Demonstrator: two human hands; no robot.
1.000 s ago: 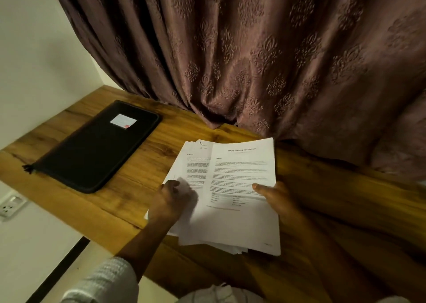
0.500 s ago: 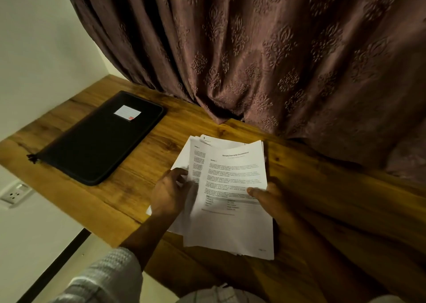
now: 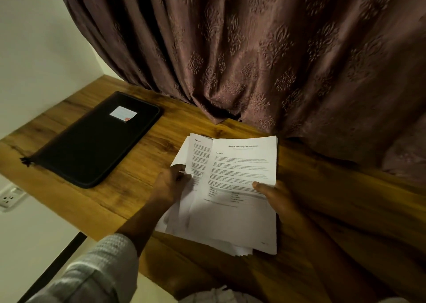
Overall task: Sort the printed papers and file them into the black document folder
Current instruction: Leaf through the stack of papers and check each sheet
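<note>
Head view: a white wall socket [image 3: 9,197] sits low on the cream wall [image 3: 34,49] at far left. On the brown wood-grain tabletop [image 3: 131,194] the flat black zipped document folder [image 3: 96,139] lies closed, near the fanned white printed papers [image 3: 235,217]. The left hand [image 3: 170,185] pinches their left edges. The right hand [image 3: 274,196] grips their right side, thumb on top. A mauve embossed curtain [image 3: 253,49] hangs behind.

Both forearms reach forward and inward. The left grip [image 3: 171,185] pinches the papers [image 3: 242,164] at their left edge, fingers curled; the right grip [image 3: 277,196] holds their right side, thumb laid flat on top.
</note>
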